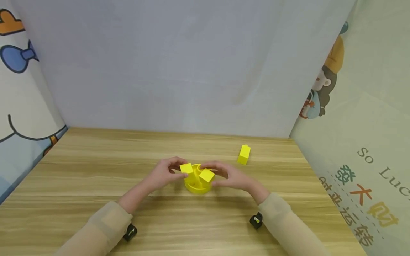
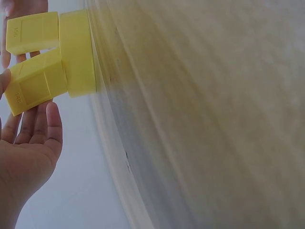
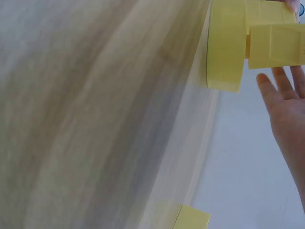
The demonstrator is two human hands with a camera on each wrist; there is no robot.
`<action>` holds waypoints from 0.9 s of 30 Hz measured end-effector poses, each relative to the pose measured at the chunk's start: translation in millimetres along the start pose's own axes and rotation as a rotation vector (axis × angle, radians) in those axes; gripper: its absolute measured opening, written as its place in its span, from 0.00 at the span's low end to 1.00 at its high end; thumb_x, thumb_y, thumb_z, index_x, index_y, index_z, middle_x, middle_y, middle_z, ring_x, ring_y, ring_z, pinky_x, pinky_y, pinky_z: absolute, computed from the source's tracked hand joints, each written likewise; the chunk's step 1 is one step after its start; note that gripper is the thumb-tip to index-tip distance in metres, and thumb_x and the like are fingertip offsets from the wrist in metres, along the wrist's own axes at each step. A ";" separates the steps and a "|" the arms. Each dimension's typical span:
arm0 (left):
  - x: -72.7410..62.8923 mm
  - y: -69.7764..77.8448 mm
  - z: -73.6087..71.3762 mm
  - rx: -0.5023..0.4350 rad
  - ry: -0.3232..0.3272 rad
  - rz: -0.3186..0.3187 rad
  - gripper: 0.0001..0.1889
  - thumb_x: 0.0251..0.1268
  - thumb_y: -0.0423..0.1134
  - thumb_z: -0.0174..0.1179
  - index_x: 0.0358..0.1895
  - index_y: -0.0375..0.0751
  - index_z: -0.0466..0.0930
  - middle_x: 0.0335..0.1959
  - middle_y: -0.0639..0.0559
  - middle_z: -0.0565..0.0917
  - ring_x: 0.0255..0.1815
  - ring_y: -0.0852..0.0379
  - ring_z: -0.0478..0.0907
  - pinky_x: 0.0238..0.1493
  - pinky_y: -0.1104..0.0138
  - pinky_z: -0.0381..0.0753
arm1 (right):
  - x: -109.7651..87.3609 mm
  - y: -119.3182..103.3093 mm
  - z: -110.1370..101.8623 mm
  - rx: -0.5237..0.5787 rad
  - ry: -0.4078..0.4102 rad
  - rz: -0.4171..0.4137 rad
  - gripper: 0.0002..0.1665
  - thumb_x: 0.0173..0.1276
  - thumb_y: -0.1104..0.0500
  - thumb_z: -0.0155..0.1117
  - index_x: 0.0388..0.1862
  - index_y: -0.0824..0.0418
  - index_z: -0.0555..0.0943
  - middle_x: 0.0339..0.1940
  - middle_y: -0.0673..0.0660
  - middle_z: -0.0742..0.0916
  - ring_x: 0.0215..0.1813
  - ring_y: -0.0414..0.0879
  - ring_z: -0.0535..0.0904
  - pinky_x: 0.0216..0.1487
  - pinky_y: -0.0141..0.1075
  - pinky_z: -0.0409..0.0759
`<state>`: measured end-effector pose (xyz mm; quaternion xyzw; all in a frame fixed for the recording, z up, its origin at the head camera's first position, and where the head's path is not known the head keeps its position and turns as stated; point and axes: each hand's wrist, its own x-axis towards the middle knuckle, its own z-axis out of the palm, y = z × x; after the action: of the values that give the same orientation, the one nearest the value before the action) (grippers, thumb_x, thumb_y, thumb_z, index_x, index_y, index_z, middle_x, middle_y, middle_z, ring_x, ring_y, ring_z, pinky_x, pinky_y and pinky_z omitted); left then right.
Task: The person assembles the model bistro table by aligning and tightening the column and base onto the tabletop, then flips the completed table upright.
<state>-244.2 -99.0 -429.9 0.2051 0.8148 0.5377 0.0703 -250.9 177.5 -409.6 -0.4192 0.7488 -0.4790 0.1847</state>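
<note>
A round yellow dish-like base [image 1: 197, 189] with a raised rim stands on the wooden table between the two hands. Two yellow rectangular blocks rise from it, the left block [image 1: 187, 168] leaning outward and the right block [image 1: 207, 175] more upright; small markings show on their sides. The left hand [image 1: 164, 174] grips the left block between thumb and fingers. Around the right block, the right hand [image 1: 232, 176] curls its fingers and thumb. How the blocks' lower ends sit in the base is partly hidden.
A third yellow block [image 1: 244, 155] lies on the wooden table [image 1: 128, 153], behind and right of the base. A grey cloth [image 1: 179, 71] hangs behind the table. Printed sheets stand at the left and right sides.
</note>
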 end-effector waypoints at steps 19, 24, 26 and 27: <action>0.2 3.1 1.1 -0.008 -0.007 0.007 0.22 0.57 0.42 0.67 0.54 0.39 0.77 0.49 0.46 0.82 0.46 0.52 0.79 0.45 0.61 0.81 | 4.1 -0.8 14.2 -0.251 0.292 0.149 0.31 0.64 0.55 0.65 0.66 0.59 0.71 0.48 0.55 0.78 0.45 0.48 0.75 0.46 0.35 0.80; -4.1 16.2 0.3 0.011 -0.011 0.004 0.21 0.59 0.37 0.65 0.55 0.35 0.76 0.49 0.42 0.81 0.47 0.48 0.79 0.46 0.59 0.81 | 8.0 -2.8 18.1 -0.321 0.311 0.186 0.32 0.64 0.51 0.65 0.66 0.56 0.72 0.46 0.53 0.77 0.41 0.44 0.72 0.40 0.32 0.80; -8.0 25.5 -1.5 0.016 -0.015 0.002 0.20 0.59 0.36 0.65 0.54 0.33 0.76 0.48 0.41 0.81 0.46 0.47 0.79 0.45 0.59 0.81 | 8.7 -3.4 17.6 -0.329 0.296 0.193 0.31 0.64 0.51 0.65 0.65 0.56 0.72 0.47 0.53 0.77 0.43 0.44 0.72 0.41 0.34 0.80; -9.8 29.6 -2.4 0.016 -0.016 0.002 0.20 0.59 0.35 0.65 0.54 0.33 0.76 0.48 0.40 0.81 0.46 0.47 0.79 0.45 0.60 0.81 | 9.1 -3.3 16.8 -0.325 0.284 0.191 0.31 0.64 0.51 0.65 0.65 0.56 0.72 0.49 0.53 0.77 0.45 0.45 0.72 0.42 0.35 0.80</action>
<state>-228.4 -95.0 -403.1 0.2110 0.8183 0.5294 0.0747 -243.3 160.1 -413.6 -0.2989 0.8710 -0.3865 0.0519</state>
